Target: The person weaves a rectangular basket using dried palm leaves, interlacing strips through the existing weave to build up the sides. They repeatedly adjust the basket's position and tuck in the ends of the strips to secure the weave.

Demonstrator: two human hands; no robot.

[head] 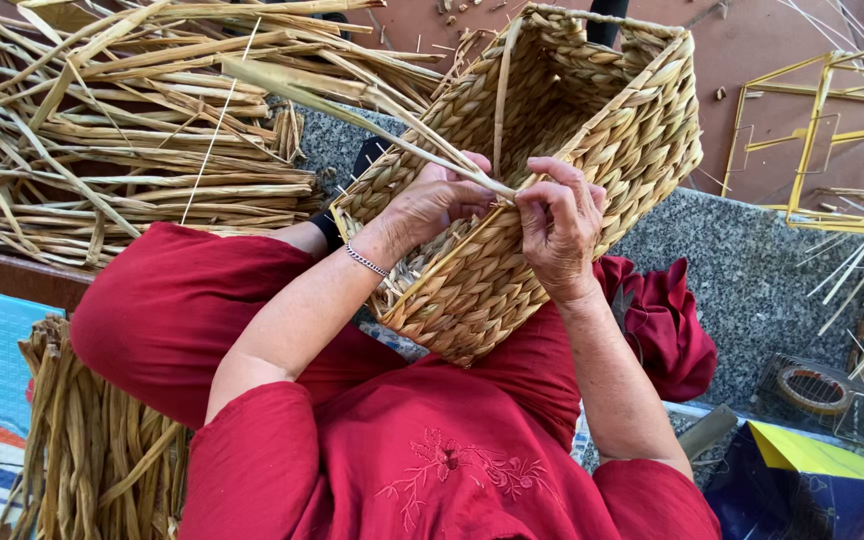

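1. Both grips close on one long flat reed strand (352, 112) at the rim of a woven basket (592, 130); the left hand (439, 205) has its fingers curled and pressed together over the rim, with the strand passing just past its fingertips, and the right hand (557, 225) pinches the same strand between thumb and bent fingers, almost touching the left.
2. Largest in view, the basket is a rectangular, braided one that rests tilted on the person's lap, its open mouth turned up and away from the body and its near corner pointing down toward the red dress (422, 460).
3. Behind it on the left a big pile of dried reeds (112, 140) lies spread out, well apart from the hands; a second bundle of reeds (92, 450) stands beside the person's left knee.
4. Running up and to the left from the pinch, the strand keeps its long axis slanted across the basket's near wall, and its free end lies out over the pile.
5. Since the strand's free length lies on the left hand's side, that hand is nearer to it, while the right hand sits at the end tucked against the rim.
6. A yellow wire frame (812, 140) stands off to the right on the floor, untouched.
7. Smallest, a thin silver bracelet (366, 261) circles the left wrist.
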